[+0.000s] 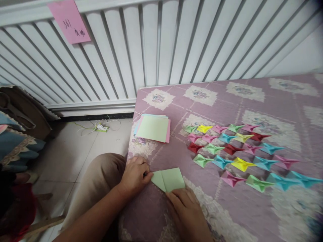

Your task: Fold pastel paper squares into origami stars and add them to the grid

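A light green sheet of paper (174,178) lies on the tablecloth, its left end folded to a point with a crease across it. My left hand (136,173) has its fingers curled and its thumb at the pointed left tip of the paper. At the lower right edge, my right hand (188,208) holds the paper with its fingers close together; its thumb is partly hidden. Beyond my left hand rests a stack of colored paper (153,127), light green on top with pink and blue edges showing.
Several rows of small folded paper shapes (234,148) in mixed colors sit to the right on the purple floral tablecloth (174,154). A white radiator (151,43) with a pink note (69,22) stands behind. White cords (101,127) lie on the tiled floor at left.
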### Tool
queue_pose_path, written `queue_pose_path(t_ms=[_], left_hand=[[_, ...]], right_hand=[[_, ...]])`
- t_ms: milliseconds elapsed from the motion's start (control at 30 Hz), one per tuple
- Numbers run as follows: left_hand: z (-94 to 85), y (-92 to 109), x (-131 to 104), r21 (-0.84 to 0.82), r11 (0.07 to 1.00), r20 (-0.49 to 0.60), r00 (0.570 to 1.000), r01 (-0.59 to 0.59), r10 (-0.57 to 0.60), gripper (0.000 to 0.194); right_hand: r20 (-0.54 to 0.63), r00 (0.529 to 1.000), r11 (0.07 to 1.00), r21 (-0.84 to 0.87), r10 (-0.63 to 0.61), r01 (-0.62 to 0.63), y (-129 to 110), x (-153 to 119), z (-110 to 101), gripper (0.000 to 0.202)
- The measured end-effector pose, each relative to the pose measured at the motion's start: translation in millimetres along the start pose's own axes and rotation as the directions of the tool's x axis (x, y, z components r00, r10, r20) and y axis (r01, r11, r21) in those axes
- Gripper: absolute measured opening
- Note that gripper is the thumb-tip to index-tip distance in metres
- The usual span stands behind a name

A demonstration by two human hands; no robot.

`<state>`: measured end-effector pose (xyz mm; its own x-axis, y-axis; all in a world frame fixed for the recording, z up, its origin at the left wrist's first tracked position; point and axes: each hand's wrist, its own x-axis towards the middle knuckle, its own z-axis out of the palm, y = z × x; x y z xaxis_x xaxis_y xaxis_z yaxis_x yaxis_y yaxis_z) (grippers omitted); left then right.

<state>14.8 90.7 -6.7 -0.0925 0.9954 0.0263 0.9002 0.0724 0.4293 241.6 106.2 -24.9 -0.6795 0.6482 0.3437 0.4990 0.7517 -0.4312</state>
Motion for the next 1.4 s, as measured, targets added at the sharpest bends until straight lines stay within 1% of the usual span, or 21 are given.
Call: queue_pose_path(t_ms=[100,200,300,333,467,600,933,1200,1400], left_hand=[[0.1,0.3,-0.3,0.001,1.0,-0.011,1.0,-0.006,0.006,0.01],[0.1,0.4,-0.6,-0.004,1.0,-0.031,0.999,-0.015,0.015,0.011],[0.5,-0.2,-0.6,-0.01,1.0,-0.036,0.999,-0.024,0.023,0.01],[0.7,-0.5,-0.6,-0.01,1.0,-0.038,0.999,-0.024,0.024,0.01],[0.7,-0.5,-0.3,-0.003,1.0,-0.035,0.999,-0.02,0.02,0.009],[-0.2,1.0,-0.3,-0.001,1.0,-0.035,0.999,-0.019,0.019,0.01],[0.8,-0.1,-0.7,0.007,1.0,-0.046,0.999,-0.028,0.029,0.011],[2.0,-2.0,-0.6,0.0,0.999,-0.053,0.998,-0.037,0.037,0.011],[1.4,-1.1,-0.6,-0.011,1.0,-0.055,0.998,-0.028,0.027,0.012]], right_hand=[[-0.008,0.998,0.997,-0.048,-0.059,0.058,-0.6,-4.5,0.3,0.026],[-0.023,0.996,0.995,-0.067,-0.082,0.08,-3.1,-6.2,-0.4,0.027],[-0.015,0.996,0.993,-0.077,-0.091,0.09,-5.2,-6.7,-1.0,0.027],[-0.008,0.996,0.993,-0.081,-0.088,0.087,-5.6,-6.8,-0.8,0.028],[-0.041,0.996,0.993,-0.088,-0.083,0.079,-5.8,-7.1,0.4,0.028],[-0.027,0.995,0.992,-0.08,-0.098,0.095,-5.6,-7.0,-0.2,0.029],[-0.049,0.997,0.998,-0.032,-0.059,0.058,-5.9,-9.0,4.4,0.028],[-0.025,0.998,0.997,-0.045,-0.064,0.063,-6.3,-7.6,2.1,0.025],[-0.086,0.996,0.999,-0.001,-0.036,0.036,-7.4,-7.1,6.2,0.023]])
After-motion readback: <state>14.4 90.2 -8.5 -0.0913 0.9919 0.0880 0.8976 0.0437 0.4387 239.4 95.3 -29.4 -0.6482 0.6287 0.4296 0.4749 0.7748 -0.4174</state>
